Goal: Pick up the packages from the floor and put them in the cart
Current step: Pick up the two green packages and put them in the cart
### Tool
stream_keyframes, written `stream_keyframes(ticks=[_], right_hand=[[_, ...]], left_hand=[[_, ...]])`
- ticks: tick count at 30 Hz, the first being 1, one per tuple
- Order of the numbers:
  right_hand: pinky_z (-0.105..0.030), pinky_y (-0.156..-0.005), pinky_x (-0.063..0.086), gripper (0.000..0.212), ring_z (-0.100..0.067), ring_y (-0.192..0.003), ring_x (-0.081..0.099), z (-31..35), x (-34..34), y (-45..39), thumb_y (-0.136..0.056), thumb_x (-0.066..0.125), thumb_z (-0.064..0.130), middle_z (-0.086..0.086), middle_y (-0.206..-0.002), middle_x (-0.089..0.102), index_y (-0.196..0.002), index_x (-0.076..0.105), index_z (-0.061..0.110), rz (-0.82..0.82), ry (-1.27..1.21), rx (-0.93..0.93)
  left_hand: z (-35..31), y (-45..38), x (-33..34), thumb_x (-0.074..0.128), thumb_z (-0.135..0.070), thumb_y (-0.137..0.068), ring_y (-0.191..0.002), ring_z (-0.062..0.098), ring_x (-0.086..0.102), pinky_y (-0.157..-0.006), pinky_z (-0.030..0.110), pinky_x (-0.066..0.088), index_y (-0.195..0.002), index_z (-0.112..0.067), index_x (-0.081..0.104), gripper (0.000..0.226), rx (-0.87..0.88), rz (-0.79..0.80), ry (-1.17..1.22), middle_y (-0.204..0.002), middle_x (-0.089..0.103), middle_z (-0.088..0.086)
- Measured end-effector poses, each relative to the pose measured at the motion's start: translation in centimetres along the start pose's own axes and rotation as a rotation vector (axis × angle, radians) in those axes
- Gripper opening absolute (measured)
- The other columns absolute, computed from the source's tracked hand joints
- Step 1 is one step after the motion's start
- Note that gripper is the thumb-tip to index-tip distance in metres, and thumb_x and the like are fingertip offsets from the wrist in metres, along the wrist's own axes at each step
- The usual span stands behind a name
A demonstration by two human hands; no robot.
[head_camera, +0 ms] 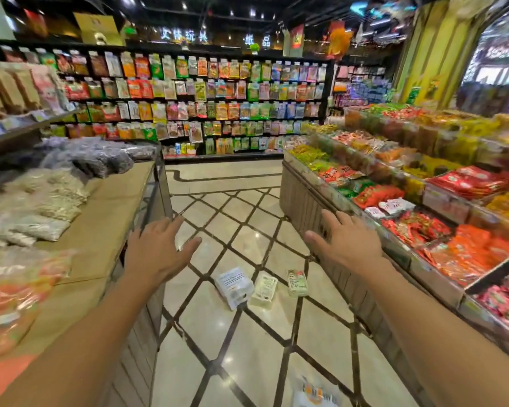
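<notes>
While three packages (pixel 262 287) lie on the floor (pixel 218 333), left hand (pixel 156 248) and right hand (pixel 347 242) hover spread, each grip apart, holding nothing.

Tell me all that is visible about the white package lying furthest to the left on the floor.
The white package is the largest of three lying in a row on the glossy tiled floor. It looks like a soft plastic pack with a printed label of fine text on top, too small to read. It lies flat, turned at an angle, its right edge beside or touching the pale green package. No hand touches it.
</notes>
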State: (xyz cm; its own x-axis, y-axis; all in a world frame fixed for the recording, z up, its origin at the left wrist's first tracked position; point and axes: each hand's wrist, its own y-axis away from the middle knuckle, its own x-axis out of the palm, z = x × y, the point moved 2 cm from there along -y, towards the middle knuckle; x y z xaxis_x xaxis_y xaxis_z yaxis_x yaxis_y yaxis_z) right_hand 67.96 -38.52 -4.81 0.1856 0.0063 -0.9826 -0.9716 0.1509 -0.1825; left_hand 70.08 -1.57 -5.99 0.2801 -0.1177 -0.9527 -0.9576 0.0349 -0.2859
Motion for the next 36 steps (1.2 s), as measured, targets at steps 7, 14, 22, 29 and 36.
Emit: stream_keyframes(ticks=[7, 14, 22, 29, 36], right_hand=[[-0.057, -0.108, 0.043, 0.086, -0.034, -0.148, 0.036, 0.7, 1.2, -11.2, -0.094, 0.021, 0.082, -0.007, -0.164, 0.037, -0.163, 0.023, 0.031, -0.04, 0.018, 0.11], [-0.058, -0.104, 0.048, 0.082, -0.038, -0.143, 0.042, -0.5, 5.9, -22.2, -0.096, 0.027, 0.078, -0.011, -0.159, 0.042, -0.161, 0.028, 0.028, -0.047, -0.013, 0.141], [-0.056, -0.098, 0.051, 0.082, -0.038, -0.14, 0.046, -4.2, 13.8, -36.8, -0.097, 0.026, 0.077, -0.01, -0.157, 0.043, -0.162, 0.026, 0.027, 0.012, -0.062, 0.163], [-0.057, -0.097, 0.049, 0.078, -0.041, -0.136, 0.047, -7.1, 20.4, -46.6, -0.1, 0.032, 0.073, -0.014, -0.156, 0.044, -0.16, 0.029, 0.025, 0.104, -0.091, 0.212], [-0.056, -0.103, 0.044, 0.079, -0.039, -0.141, 0.041, -8.1, 28.6, -54.1, -0.099, 0.034, 0.074, -0.011, -0.159, 0.04, -0.162, 0.026, 0.028, 0.229, -0.096, 0.236]], left_hand=[[0.3, -14.8, 4.3, 0.033, -0.073, -0.096, -0.147, 0.029, 0.04, -0.118, 0.049, 0.03, -0.16, -0.027, 0.034, 0.079, 0.107, 0.007, 0.028, -0.159, 0.045, 0.007], [-3.4, -27.0, 10.8, 0.036, -0.071, -0.096, -0.145, 0.03, 0.043, -0.116, 0.052, 0.032, -0.159, -0.027, 0.035, 0.077, 0.169, 0.016, 0.089, -0.156, 0.049, 0.01], [-8.5, -40.0, 18.9, 0.04, -0.068, -0.097, -0.144, 0.031, 0.042, -0.114, 0.051, 0.033, -0.159, -0.025, 0.035, 0.075, 0.128, 0.099, 0.179, -0.158, 0.047, 0.007], [-11.1, -49.4, 26.6, 0.035, -0.073, -0.095, -0.143, 0.033, 0.044, -0.113, 0.054, 0.037, -0.155, -0.024, 0.04, 0.078, 0.131, 0.18, 0.167, -0.156, 0.05, 0.008], [-15.1, -56.5, 37.1, 0.031, -0.074, -0.09, -0.139, 0.035, 0.048, -0.11, 0.053, 0.04, -0.154, -0.022, 0.043, 0.084, 0.163, 0.313, 0.201, -0.151, 0.054, 0.01]])
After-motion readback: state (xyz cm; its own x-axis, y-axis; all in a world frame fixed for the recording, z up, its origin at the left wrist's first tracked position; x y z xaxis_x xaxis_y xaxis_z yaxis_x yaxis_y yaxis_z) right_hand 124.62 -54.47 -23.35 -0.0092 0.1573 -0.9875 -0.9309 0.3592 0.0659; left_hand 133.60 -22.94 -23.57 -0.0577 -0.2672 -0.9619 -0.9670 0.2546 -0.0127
